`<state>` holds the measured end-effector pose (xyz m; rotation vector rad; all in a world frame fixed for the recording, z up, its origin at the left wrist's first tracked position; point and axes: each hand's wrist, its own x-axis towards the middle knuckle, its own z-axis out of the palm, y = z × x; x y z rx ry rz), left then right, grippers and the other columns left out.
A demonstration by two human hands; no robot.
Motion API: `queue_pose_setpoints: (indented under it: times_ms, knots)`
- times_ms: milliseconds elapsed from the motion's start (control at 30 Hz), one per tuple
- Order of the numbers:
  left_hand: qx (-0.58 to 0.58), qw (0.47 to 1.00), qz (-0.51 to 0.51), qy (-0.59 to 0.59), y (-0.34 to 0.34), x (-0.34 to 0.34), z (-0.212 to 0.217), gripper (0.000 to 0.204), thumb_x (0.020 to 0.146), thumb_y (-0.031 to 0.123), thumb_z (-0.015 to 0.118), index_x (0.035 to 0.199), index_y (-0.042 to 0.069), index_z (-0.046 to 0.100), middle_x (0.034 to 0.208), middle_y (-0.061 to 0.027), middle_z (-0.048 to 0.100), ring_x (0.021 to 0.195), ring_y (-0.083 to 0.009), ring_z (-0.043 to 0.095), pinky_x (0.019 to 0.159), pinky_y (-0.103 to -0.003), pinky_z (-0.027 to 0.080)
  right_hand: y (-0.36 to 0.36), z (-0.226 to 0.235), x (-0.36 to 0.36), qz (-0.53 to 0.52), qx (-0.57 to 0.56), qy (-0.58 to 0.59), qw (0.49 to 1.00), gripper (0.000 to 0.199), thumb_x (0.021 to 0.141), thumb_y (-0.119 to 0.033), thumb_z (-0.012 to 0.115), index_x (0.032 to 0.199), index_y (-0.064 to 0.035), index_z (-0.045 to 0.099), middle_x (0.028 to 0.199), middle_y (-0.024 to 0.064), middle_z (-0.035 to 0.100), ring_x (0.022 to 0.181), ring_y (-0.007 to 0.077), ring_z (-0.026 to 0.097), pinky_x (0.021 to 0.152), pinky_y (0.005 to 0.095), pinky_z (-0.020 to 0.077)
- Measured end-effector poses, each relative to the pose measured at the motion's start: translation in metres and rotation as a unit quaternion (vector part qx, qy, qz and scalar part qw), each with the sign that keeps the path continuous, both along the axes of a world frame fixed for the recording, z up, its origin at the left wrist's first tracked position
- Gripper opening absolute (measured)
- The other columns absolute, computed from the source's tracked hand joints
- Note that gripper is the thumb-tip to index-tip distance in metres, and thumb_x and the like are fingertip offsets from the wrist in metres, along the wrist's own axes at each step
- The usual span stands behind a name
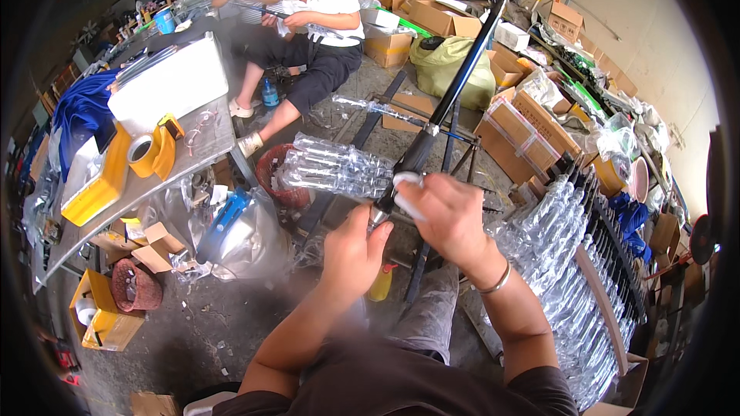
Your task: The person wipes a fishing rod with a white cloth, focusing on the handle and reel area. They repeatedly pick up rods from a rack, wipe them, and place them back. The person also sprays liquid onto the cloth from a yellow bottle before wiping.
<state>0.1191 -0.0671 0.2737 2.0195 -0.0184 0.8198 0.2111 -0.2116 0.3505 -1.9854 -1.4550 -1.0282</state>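
A long black pole (465,69) with a thicker, jointed lower part slants up and away to the right in front of me. My left hand (353,250) is closed around its near end, thumb toward the tip of that end. My right hand (451,219) is closed on a small white cloth (408,189) and presses it against the thick part of the pole, just above my left hand. A metal bangle (496,277) circles my right wrist. Behind the pole, several plastic-wrapped rods (335,168) lie across a dark metal stand (420,262).
At right leans a large stack of plastic-wrapped rods (559,254). A table (173,173) with yellow tape (142,156) and a white box (173,85) stands at left. Beyond sits a person (331,0) handling a rod. Cardboard boxes (524,135) and a green sack (451,69) fill the back right.
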Motion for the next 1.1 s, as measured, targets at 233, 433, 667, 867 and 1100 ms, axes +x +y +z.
queue_pose_setpoints:
  times_ms: [233,433,667,867,1100]
  knots:
    - [0.038,0.999,0.013,-0.003,-0.003,-0.001,-0.001,0.029,0.090,0.014,0.066,0.114,0.001,0.056,0.084,-0.0156,0.065,0.072,-0.0369,0.065,0.061,-0.042,0.050,-0.001,0.012,0.017,-0.052,0.073,-0.023,0.996,0.036,0.064,-0.003,0.076,0.100,-0.0086,0.071,0.076,0.0028,0.054,0.061,0.0180,0.059,0.048,0.0313,0.0494]
    - [0.039,0.999,0.017,-0.024,-0.007,-0.001,-0.004,0.030,0.088,0.015,0.069,0.112,0.002,0.059,0.085,-0.0164,0.065,0.069,-0.0386,0.064,0.058,-0.044,0.049,-0.007,0.016,0.024,-0.042,0.109,-0.049,0.992,0.033,0.064,-0.003,0.073,0.097,-0.0071,0.071,0.072,0.0031,0.051,0.059,0.0170,0.058,0.048,0.0307,0.0480]
    - [-0.015,0.999,-0.027,0.009,-0.014,-0.003,0.003,0.028,0.090,0.016,0.067,0.113,0.003,0.059,0.082,-0.0168,0.067,0.072,-0.0393,0.065,0.061,-0.043,0.050,-0.017,0.013,0.025,-0.006,0.079,-0.071,0.994,0.034,0.063,-0.002,0.072,0.097,-0.0052,0.071,0.074,0.0025,0.053,0.061,0.0182,0.059,0.048,0.0302,0.0482]
    - [-0.006,0.998,-0.046,0.033,-0.011,-0.003,0.011,0.025,0.096,0.016,0.061,0.110,-0.003,0.055,0.074,-0.0118,0.061,0.062,-0.0253,0.060,0.061,-0.034,0.048,-0.016,-0.009,0.000,0.004,0.002,-0.045,0.999,0.030,0.062,-0.006,0.074,0.092,-0.0064,0.073,0.081,0.0017,0.060,0.063,0.0154,0.060,0.052,0.0284,0.0520]
    - [-0.036,0.997,-0.058,0.044,-0.013,0.002,0.016,0.025,0.092,0.014,0.064,0.111,0.000,0.057,0.078,-0.0172,0.065,0.068,-0.0390,0.063,0.059,-0.042,0.048,-0.014,-0.014,0.004,0.037,0.024,-0.038,0.998,0.032,0.066,-0.003,0.073,0.098,-0.0061,0.072,0.077,0.0022,0.058,0.059,0.0153,0.058,0.048,0.0295,0.0483]
